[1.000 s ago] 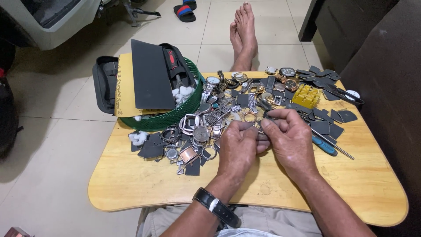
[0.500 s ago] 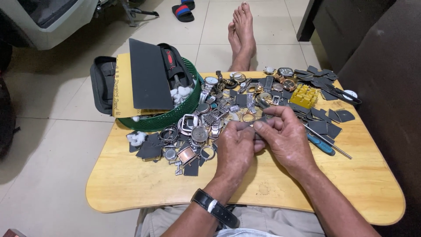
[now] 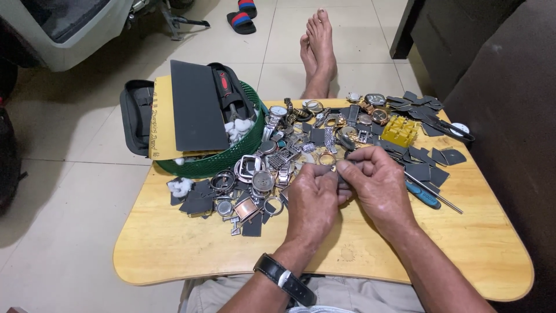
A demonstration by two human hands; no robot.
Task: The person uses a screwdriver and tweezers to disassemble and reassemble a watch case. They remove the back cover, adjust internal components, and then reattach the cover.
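Pinching a small dark watch part [image 3: 341,171], both hands meet over the wooden table [image 3: 174,249]; left hand [image 3: 313,200] and right hand [image 3: 379,185] are closed on it fingertip to fingertip. Its long axis cannot be told; the watch parts pile [image 3: 289,156] lies just beyond

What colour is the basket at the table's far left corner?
Green, a mesh-walled basket; the head view shows it clearly.

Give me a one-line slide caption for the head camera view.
Both hands, left hand and right hand, pinch a small metal part above a wooden lap table strewn with watch parts.
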